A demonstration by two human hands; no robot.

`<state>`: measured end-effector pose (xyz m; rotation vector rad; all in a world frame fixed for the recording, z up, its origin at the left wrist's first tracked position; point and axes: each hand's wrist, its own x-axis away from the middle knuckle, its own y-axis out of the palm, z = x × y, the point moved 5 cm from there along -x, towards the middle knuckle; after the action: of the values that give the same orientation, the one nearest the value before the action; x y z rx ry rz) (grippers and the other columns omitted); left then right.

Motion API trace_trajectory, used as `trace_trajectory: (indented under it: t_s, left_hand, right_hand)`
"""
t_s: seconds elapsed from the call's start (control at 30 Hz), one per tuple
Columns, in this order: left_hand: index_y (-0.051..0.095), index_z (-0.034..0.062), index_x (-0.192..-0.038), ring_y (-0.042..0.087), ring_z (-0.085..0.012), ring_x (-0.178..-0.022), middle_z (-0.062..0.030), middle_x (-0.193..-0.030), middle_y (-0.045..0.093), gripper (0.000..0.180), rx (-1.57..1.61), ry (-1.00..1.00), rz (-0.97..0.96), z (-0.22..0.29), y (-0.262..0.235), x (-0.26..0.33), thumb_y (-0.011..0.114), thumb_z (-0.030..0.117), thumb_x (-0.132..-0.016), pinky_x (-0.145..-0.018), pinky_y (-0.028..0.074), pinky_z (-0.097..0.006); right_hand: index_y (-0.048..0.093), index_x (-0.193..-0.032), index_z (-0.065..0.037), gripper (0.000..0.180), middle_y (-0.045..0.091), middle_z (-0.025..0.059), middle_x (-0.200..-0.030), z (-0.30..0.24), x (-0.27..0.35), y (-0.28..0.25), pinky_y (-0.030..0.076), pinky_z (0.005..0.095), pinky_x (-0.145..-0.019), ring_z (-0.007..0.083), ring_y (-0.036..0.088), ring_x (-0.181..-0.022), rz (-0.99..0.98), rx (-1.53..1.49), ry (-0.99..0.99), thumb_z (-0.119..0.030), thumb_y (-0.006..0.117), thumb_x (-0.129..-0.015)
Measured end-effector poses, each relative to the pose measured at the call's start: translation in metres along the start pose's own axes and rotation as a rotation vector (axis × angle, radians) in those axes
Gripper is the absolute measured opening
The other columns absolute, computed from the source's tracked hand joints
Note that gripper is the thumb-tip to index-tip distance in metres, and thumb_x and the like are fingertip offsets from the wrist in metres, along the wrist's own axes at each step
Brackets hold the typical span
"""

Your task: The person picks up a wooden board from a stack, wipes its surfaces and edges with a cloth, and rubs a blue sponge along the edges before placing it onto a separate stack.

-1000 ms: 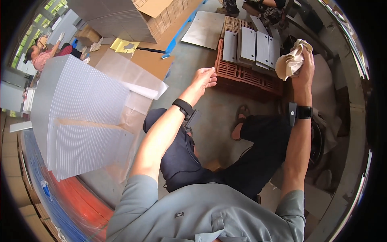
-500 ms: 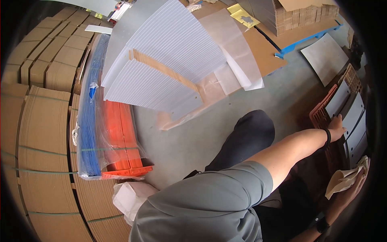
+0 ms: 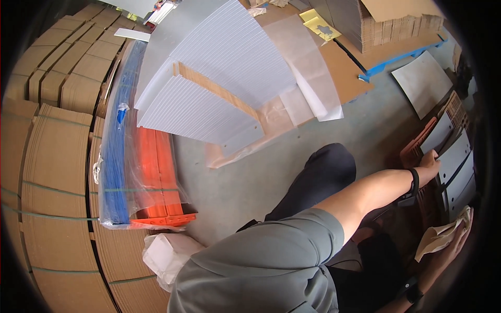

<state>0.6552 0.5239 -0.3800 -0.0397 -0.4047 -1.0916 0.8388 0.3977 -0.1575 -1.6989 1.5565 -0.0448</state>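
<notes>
My left hand [image 3: 430,158] reaches across to the right, fingers bent round the upper edge of a light grey panel [image 3: 455,151] with small dark holes. That panel stands in a row with other grey panels in a reddish-brown plastic crate [image 3: 411,143]. Closer to me, my right hand [image 3: 457,243] holds a cream cloth [image 3: 437,239] beneath long fingers, beside the near end of the panels. The left fingertips are partly hidden behind the panel edge.
A big stack of white panels [image 3: 229,62] with a wooden strip stands ahead. Bundled cardboard [image 3: 55,172], wrapped blue strips [image 3: 117,172] and orange beams [image 3: 156,172] lie at left. A loose grey sheet [image 3: 421,83] rests on the floor near a blue pallet [image 3: 381,67].
My left hand has drawn slightly back to the left and closed at the panel's edge. My right hand and the cloth have shifted slightly left.
</notes>
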Motion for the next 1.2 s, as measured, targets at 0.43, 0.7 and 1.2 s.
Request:
trace_trajectory:
  t_s: [0.43,0.7,1.2]
  left_hand:
    - [0.052,0.0078,-0.114,0.06,-0.0106,-0.072,-0.0041,-0.092,0.059,0.023,0.315,0.127,-0.34,0.083,-0.128,0.201,0.064,0.018,-0.099,-0.062,0.054,-0.027]
    - [0.05,0.0033,-0.129,0.066,-0.0154,-0.095,-0.007,-0.113,0.064,0.041,0.027,0.151,-0.375,0.134,-0.265,0.235,0.067,0.026,-0.1,-0.087,0.054,-0.035]
    - [0.043,0.0043,-0.15,0.059,-0.027,-0.126,-0.0161,-0.141,0.057,0.068,0.592,-0.069,-0.666,0.176,-0.236,0.213,0.033,0.056,-0.107,-0.108,0.048,-0.043]
  right_hand:
    - [0.045,-0.149,-0.002,0.053,0.051,0.0138,-0.144,0.02,0.018,0.074,0.046,0.0348,-0.104,0.0216,0.054,-0.127,-0.075,-0.593,0.455,-0.018,0.061,-0.102]
    - [0.046,-0.146,-0.006,0.058,0.06,0.0079,-0.119,-0.096,0.035,0.168,0.053,0.0322,-0.09,0.0167,0.061,-0.101,-0.085,-0.933,0.498,-0.007,0.069,-0.092]
    - [0.047,-0.142,-0.01,0.064,0.057,0.0125,-0.126,-0.157,0.043,0.15,0.047,0.0389,-0.104,0.0277,0.057,-0.118,-0.222,-0.423,0.109,-0.005,0.073,-0.083]
